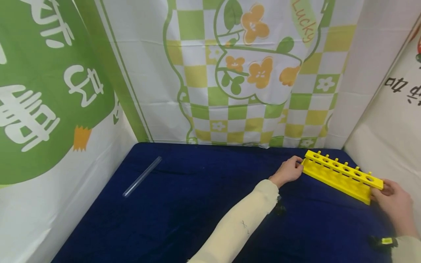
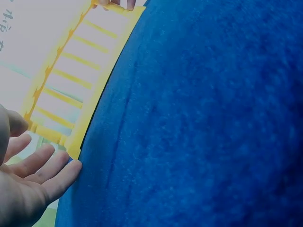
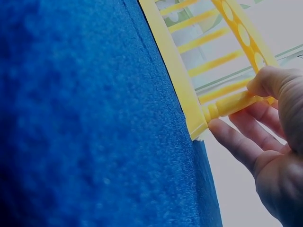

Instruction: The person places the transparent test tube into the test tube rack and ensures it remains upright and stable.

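Observation:
A yellow test tube rack with a row of round holes and upright pegs sits at an angle on the right of the blue cloth. My left hand is at its far left end; the left wrist view shows those fingers spread and nearly straight, their tips right at the end post. At the other end, my right hand grips the rack, thumb on the top rail and fingers behind the end post. A clear glass-like test tube lies on the cloth at the left, away from both hands.
Dark blue cloth covers the table. Printed fabric hangings stand around it: a green checked one at the back, a green and white one on the left, a pale one on the right, close to the rack.

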Demonstrator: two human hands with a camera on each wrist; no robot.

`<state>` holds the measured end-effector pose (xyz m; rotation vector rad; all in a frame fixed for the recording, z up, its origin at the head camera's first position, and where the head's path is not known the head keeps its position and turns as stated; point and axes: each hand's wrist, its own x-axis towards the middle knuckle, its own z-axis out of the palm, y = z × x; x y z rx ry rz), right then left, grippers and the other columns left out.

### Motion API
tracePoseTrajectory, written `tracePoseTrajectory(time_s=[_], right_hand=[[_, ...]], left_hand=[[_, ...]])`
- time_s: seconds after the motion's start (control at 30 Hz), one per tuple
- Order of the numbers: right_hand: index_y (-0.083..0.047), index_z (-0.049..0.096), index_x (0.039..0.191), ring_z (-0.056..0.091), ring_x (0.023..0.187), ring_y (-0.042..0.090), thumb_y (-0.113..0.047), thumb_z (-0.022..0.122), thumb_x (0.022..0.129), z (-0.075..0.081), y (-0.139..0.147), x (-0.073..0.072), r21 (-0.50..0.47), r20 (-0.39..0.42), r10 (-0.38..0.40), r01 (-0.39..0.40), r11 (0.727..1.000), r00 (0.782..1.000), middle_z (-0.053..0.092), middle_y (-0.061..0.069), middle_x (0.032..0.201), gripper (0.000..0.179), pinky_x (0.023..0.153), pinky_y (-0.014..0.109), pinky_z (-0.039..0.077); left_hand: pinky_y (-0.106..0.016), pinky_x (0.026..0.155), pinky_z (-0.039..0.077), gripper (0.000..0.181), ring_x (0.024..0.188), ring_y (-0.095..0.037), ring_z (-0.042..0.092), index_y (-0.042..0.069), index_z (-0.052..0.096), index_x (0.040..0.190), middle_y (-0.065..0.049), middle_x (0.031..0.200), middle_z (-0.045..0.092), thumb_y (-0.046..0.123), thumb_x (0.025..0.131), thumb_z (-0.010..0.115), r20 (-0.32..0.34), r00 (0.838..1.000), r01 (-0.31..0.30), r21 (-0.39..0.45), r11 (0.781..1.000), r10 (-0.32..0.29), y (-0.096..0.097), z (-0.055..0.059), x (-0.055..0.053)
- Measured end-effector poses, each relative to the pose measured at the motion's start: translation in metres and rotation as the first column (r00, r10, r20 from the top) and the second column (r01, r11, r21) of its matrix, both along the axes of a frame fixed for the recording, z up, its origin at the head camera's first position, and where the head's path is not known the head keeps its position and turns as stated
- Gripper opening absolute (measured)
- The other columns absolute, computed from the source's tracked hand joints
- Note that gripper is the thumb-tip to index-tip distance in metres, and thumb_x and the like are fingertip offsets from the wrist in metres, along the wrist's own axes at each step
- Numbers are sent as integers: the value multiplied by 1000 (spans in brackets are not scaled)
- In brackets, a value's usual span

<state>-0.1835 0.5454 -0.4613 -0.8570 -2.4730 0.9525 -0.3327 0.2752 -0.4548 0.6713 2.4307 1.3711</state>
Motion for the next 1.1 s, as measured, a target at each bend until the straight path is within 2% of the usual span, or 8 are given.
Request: tracePoseTrajectory(time_s=[0.17,0.33,0.47,0.53,0.6,0.73,1.1], right_hand=[[15,24,147,53,110,58,-7,49,93,-1,1,2,9,-16,11,-11,1000,1000,43,46,131,63,41,15,44],[15,24,147,54,108,57,-8,49,93,0,0,3,20,-18,20,-20,1000,1000,43,47,131,64,41,16,44],[16,26,145,62,89,49,-8,50,92,0,0,4,31,-20,39,-38,999,999,45,47,129,63,43,19,47],[16,26,145,63,87,46,-8,51,92,-1,1,4,35,-15,40,-40,999,999,45,46,128,64,43,19,47],[16,26,145,62,89,48,-9,51,92,-1,1,4,37,-11,40,-39,999,999,46,46,128,64,43,18,46],[14,25,147,55,106,55,-11,50,93,0,1,3,31,0,32,-32,999,1000,44,46,131,64,43,16,43],[14,23,148,55,107,56,-12,52,95,-2,2,3,36,0,55,-55,998,998,44,46,131,65,44,13,42]], left_hand=[[-27,74,52,29,87,-6,61,29,55,131,8,111,65,31,102,51,6,1000,-23,-10,1000,23,4,-2,0],[-26,72,51,31,83,-6,60,27,55,132,7,110,65,32,102,52,5,1000,-16,10,1000,16,4,-2,0],[-26,70,50,30,79,-6,57,27,54,131,8,106,64,31,102,52,24,1000,-12,19,1000,12,4,-2,1],[-26,69,49,29,78,-6,56,27,55,131,8,104,63,31,102,52,24,1000,-15,21,1000,15,4,-2,2],[-26,68,48,29,77,-6,56,27,55,130,8,103,63,31,102,53,17,1000,-18,23,1000,18,4,-2,1],[-25,68,49,29,78,-5,56,27,55,130,8,104,63,32,102,53,5,1000,-13,30,999,13,4,-3,0],[-26,75,52,30,89,-5,60,29,54,130,9,114,63,38,102,51,12,1000,-13,23,1000,12,5,-7,-2]])
